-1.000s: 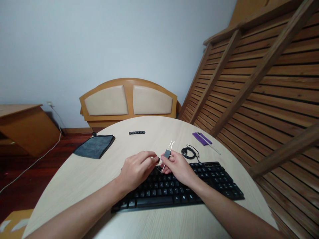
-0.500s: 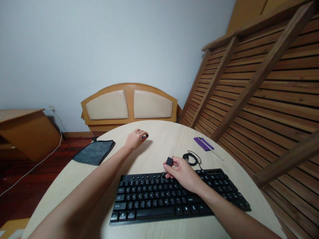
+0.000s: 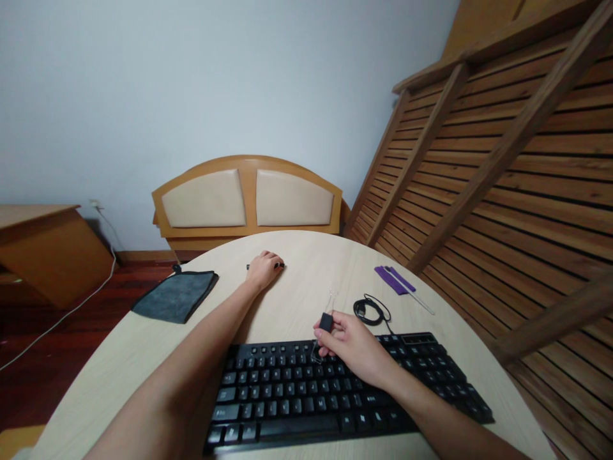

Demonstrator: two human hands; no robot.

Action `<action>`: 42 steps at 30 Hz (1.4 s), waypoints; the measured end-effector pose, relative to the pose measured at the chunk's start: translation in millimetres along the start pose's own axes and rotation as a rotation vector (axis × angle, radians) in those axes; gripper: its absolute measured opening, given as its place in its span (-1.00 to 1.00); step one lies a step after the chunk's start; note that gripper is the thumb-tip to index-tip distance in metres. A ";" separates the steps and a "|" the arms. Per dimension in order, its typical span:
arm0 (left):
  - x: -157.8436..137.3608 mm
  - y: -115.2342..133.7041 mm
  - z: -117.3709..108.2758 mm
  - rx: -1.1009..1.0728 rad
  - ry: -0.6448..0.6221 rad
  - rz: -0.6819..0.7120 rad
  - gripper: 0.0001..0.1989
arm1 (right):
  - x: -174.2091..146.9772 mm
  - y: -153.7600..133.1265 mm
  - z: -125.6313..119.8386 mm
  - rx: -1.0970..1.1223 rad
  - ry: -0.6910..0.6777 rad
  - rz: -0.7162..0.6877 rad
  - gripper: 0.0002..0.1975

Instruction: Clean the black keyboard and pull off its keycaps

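My right hand (image 3: 352,342) is closed over the front of the keyboard's top rows, pinching the black handle of a wire keycap puller (image 3: 326,321) whose thin wire loops stick out at both ends. Below it lies a black keyboard (image 3: 306,425), partly covered by my right hand and forearm. Farther back, my left hand (image 3: 265,268) rests low at the tabletop with curled fingers around a small black object (image 3: 280,264). Most of that object is hidden, and a dark end also shows left of the hand.
A dark grey-green cloth (image 3: 177,297) lies at the table's left edge. The keyboard's coiled black cable (image 3: 372,311) sits behind it. On the right are a purple item (image 3: 393,281) and a thin light rod (image 3: 421,303). A slatted wooden frame (image 3: 517,166) leans beyond the table (image 3: 306,246).
My left hand has lowered to the tabletop with the small black object. My right hand keeps the keycap puller, now turned slightly. The view has shifted a little.
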State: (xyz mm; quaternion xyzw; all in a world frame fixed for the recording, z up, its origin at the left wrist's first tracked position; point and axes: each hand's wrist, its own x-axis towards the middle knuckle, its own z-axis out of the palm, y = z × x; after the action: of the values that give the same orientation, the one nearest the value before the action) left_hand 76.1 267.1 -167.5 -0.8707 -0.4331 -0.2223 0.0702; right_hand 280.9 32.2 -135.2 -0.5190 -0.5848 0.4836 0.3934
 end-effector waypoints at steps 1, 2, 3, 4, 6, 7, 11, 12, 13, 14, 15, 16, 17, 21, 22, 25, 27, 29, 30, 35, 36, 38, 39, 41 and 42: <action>-0.2 -0.4 0.7 -0.002 0.005 -0.007 -0.82 | 0.2 0.5 0.1 0.002 -0.001 0.001 -0.68; -0.2 -0.7 1.4 -0.004 0.011 -0.016 -0.82 | 0.4 0.8 0.2 0.003 -0.003 0.003 -0.68; -0.3 -0.9 2.1 -0.007 0.018 -0.025 -0.83 | 0.5 1.0 0.2 0.004 -0.003 0.005 -0.67; -0.4 -1.0 2.9 -0.009 0.024 -0.033 -0.83 | 0.5 1.1 0.1 0.003 -0.003 0.007 -0.67; -0.9 -1.0 4.5 -0.014 0.035 -0.049 -0.83 | 0.3 0.9 -0.3 0.003 -0.003 0.010 -0.67; -1.3 -1.0 5.2 -0.018 0.039 -0.055 -0.82 | 0.2 0.7 -0.5 0.004 -0.003 0.010 -0.67; -3.3 -0.7 7.1 -0.038 0.051 -0.057 -0.80 | -0.5 -0.7 -0.8 0.009 -0.004 0.004 -0.69; -3.6 -0.6 7.2 -0.044 0.052 -0.051 -0.79 | -0.6 -1.2 -0.7 0.011 -0.004 0.003 -0.70; -3.8 -0.4 7.2 -0.049 0.052 -0.045 -0.79 | -0.7 -1.5 -0.5 0.015 -0.007 0.005 -0.70; -3.9 -0.2 7.3 -0.054 0.051 -0.041 -0.79 | -0.8 -1.7 -0.4 0.020 -0.009 0.007 -0.70; -3.9 0.0 7.3 -0.057 0.051 -0.038 -0.80 | -0.8 -1.8 -0.2 0.026 -0.010 0.010 -0.70; -3.7 0.1 7.4 -0.060 0.051 -0.036 -0.80 | -0.8 -1.7 -0.1 0.030 -0.012 0.014 -0.70; -3.5 0.3 7.6 -0.063 0.050 -0.036 -0.81 | -0.8 -1.4 -0.1 0.033 -0.012 0.018 -0.70; -2.2 0.8 9.8 -0.070 0.049 -0.044 -0.81 | -0.6 0.0 -0.2 0.040 -0.012 0.024 -0.70; -1.9 0.8 10.6 -0.071 0.049 -0.047 -0.81 | -0.6 0.2 -0.2 0.042 -0.012 0.024 -0.70; -1.2 0.8 12.4 -0.071 0.048 -0.058 -0.81 | -0.7 0.2 0.0 0.053 -0.015 0.025 -0.69; -1.2 0.8 12.7 -0.071 0.047 -0.066 -0.81 | -0.7 -0.1 0.2 0.059 -0.021 0.029 -0.68; -1.5 1.0 12.3 -0.071 0.044 -0.077 -0.81 | -0.5 -0.4 0.3 0.064 -0.024 0.035 -0.66; -1.7 1.1 12.0 -0.071 0.042 -0.082 -0.81 | -0.4 -0.4 0.4 0.065 -0.025 0.039 -0.65; -2.3 1.4 11.3 -0.072 0.037 -0.102 -0.81 | -0.4 -1.0 -0.1 0.062 -0.040 0.038 -0.60; -2.3 1.4 11.5 -0.073 0.038 -0.105 -0.81 | -0.5 -1.4 -0.4 0.064 -0.044 0.036 -0.59; -2.4 1.5 12.0 -0.074 0.039 -0.109 -0.81 | -0.9 -3.0 -1.4 0.062 -0.051 0.036 -0.57; -2.5 1.6 12.2 -0.075 0.040 -0.110 -0.81 | -1.2 -4.2 -2.2 0.058 -0.050 0.035 -0.57; -3.1 1.7 12.7 -0.076 0.044 -0.111 -0.82 | -1.7 -7.0 -4.9 0.038 -0.039 0.022 -0.56; -3.5 1.7 12.7 -0.077 0.046 -0.110 -0.82 | -1.9 -8.4 -6.8 0.027 -0.031 0.012 -0.56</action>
State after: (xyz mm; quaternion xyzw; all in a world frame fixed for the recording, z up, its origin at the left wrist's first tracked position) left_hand 79.9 267.5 -180.3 -0.8423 -0.4695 -0.2625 0.0345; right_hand 285.8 31.5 -125.4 -0.5094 -0.5812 0.5018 0.3886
